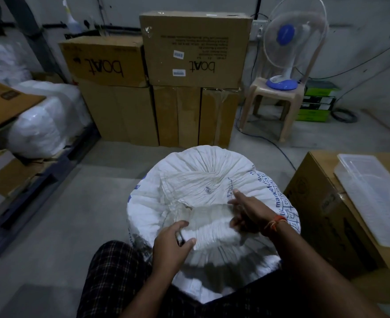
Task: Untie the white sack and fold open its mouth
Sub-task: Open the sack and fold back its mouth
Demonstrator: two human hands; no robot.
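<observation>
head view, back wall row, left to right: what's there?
Left boat box → taller boat box → stool with the fan on it → green boxes.

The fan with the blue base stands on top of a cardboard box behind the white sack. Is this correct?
Not quite. The head view shows the fan with the blue base standing on a beige plastic stool, to the right of the stacked cardboard boxes, not on a box. It is indeed behind the white sack.
</observation>
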